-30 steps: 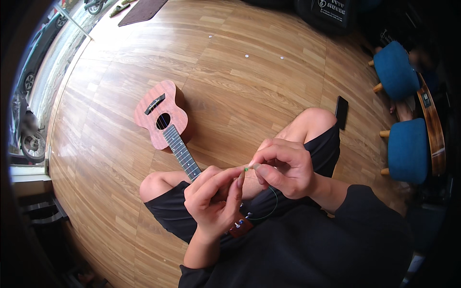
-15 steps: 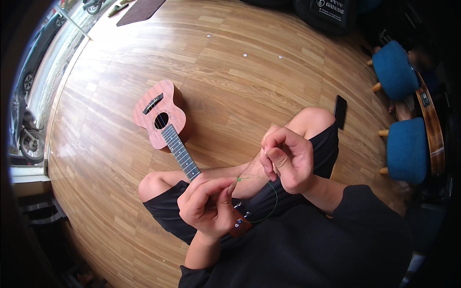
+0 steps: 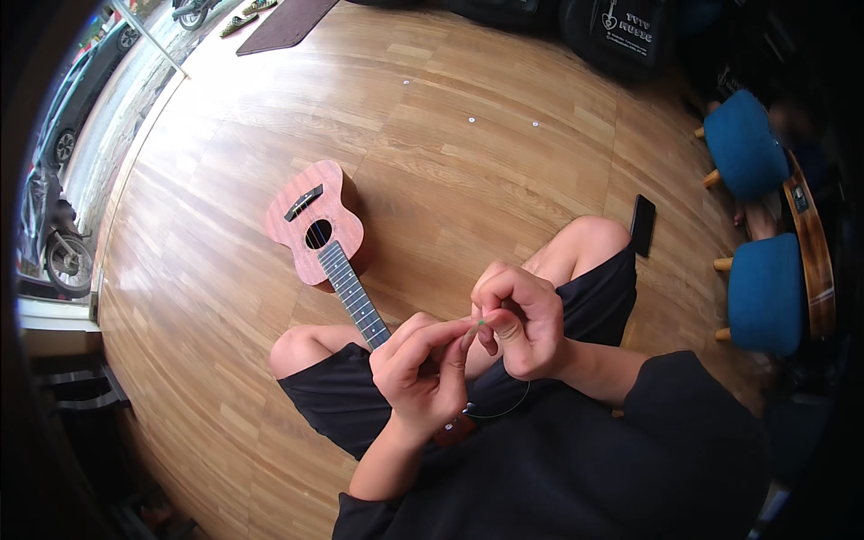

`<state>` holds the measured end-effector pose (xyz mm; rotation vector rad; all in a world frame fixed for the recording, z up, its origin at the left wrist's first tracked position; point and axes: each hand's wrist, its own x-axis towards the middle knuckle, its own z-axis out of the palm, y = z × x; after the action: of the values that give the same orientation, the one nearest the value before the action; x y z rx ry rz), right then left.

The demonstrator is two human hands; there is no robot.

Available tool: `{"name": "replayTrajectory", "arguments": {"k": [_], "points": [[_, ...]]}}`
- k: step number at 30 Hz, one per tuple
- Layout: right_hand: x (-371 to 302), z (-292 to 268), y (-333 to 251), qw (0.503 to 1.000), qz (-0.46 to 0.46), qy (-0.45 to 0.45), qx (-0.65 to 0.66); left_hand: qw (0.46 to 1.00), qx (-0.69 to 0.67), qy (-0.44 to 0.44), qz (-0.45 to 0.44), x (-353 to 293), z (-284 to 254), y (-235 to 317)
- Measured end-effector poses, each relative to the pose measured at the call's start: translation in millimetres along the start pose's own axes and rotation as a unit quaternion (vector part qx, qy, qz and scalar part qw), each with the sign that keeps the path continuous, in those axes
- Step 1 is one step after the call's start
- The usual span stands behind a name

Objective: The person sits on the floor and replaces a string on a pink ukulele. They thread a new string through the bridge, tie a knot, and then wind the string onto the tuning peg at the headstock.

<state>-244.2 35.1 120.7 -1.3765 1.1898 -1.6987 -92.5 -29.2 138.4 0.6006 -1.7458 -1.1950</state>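
A thin green string (image 3: pixel 506 411) curves from between my fingers down to the dark reddish headstock (image 3: pixel 453 432) in my lap. My left hand (image 3: pixel 423 371) pinches it with thumb and forefinger. My right hand (image 3: pixel 522 326) is closed with its fingertips meeting the left ones, at a small green bit of the string that shows between both hands. The ukulele (image 3: pixel 340 216), pinkish-brown with a dark fretboard, lies face up, its body on the floor and its neck running toward my lap. Part of the neck is hidden behind my left hand.
A black phone (image 3: pixel 641 225) lies on the wood floor beside my right knee. Three small white spots (image 3: pixel 472 120) dot the floor ahead. Two blue stools (image 3: pixel 763 295) stand at the right, near another person's leg. Black bags (image 3: pixel 616 36) and a dark mat (image 3: pixel 286 25) are farther off.
My right hand has moved left and down to meet my left hand at the green string. The left hand has shifted slightly right. The whole view has shifted a little.
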Motion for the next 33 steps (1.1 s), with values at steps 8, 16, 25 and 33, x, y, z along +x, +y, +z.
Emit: {"name": "replayTrajectory", "arguments": {"k": [8, 16, 25, 33], "points": [[-3, 14, 3, 0.994, 0.05, 0.022, 0.094, 0.991, -0.12, 0.017, -0.053, -6, 4, -10], [11, 15, 2, 0.974, 0.122, 0.024, 0.19, 0.955, -0.267, 0.026, -0.126, 0, 2, -13], [56, 26, 3, 0.894, 0.304, -0.051, 0.324, 0.984, 0.102, 0.139, 0.054, 52, -11, -49], [101, 59, 49, 0.851, 0.392, 0.036, 0.347, 0.963, 0.152, 0.211, 0.065, 71, -30, -94]]}}
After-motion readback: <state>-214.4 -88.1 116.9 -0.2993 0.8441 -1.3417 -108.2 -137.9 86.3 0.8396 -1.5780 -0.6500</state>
